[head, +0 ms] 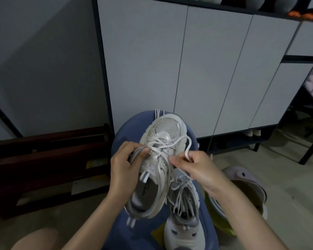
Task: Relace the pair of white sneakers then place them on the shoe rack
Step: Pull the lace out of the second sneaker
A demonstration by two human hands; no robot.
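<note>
A person sits facing a tall grey cabinet (179, 60) with flat doors, its dark frame rising on the left. A white sneaker (158, 159) is held above a blue cushion (119, 141), toe pointing away towards the cabinet. The left hand (123, 166) grips the sneaker's left side, fingers curled over the tongue. The right hand (201, 168) pinches a loop of white lace (170, 144) just right of the eyelets. The second sneaker (185, 213) lies on the cushion, near and right, touching the first. A dark wooden rack (43, 159) stands low on the left floor. A lilac clog (248, 179) sits on the floor at right, crowding that side. Open floor shows near left, beside a bare knee (36, 239)
</note>
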